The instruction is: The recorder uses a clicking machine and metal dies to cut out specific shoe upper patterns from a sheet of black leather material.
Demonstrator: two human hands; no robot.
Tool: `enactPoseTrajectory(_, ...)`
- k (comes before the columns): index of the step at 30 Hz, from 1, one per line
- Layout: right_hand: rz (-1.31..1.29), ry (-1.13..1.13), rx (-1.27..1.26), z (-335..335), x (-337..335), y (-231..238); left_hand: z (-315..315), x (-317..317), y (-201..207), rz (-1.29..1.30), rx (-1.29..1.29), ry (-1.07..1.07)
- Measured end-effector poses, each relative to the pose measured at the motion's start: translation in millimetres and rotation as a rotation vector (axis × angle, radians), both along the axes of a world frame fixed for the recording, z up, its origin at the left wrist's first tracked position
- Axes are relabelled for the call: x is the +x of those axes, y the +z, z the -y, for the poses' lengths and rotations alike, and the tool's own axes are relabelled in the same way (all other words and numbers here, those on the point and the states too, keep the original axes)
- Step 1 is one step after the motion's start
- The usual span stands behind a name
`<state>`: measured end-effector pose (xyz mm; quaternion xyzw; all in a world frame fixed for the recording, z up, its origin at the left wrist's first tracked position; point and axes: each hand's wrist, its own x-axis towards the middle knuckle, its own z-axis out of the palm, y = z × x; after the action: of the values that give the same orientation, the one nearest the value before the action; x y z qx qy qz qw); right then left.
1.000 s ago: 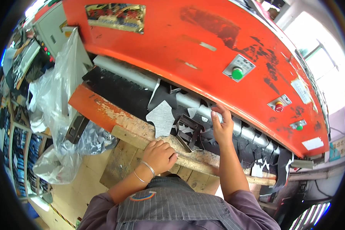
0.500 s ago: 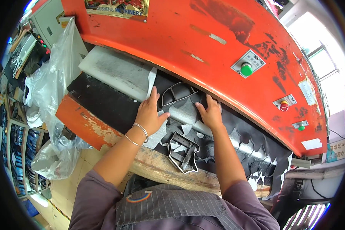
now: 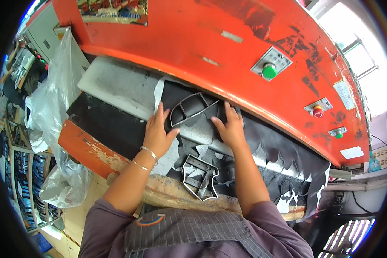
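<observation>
Die, curved and barred, lies on black sheet; we judge it stiff, fairly heavy, best taken by its outer rim. Our left hand and right hand flank it, fingers spread, pinching nothing we can see. Beyond stands a red press.

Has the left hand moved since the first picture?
Yes. The left hand moved forward, away from the wooden front edge and closer to the red machine.

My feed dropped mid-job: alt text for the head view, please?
Left hand and right hand, both open, flank a curved metal frame on black sheet by a red machine; contact is unclear. Lower in view lies an angular frame.
</observation>
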<state>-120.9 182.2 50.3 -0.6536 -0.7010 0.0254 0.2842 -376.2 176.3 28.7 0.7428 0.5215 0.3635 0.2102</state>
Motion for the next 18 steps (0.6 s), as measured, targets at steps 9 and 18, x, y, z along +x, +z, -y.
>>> enactPoseTrajectory(9,-0.323,-0.696,1.216,117.8,177.8,152.2,33.3,57.0,107.3,0.304,0.052,-0.409)
enactPoseTrajectory(18,-0.348,-0.931,0.952,182.6,235.9,147.5,55.3,81.7,154.7,0.048,0.252,-0.352)
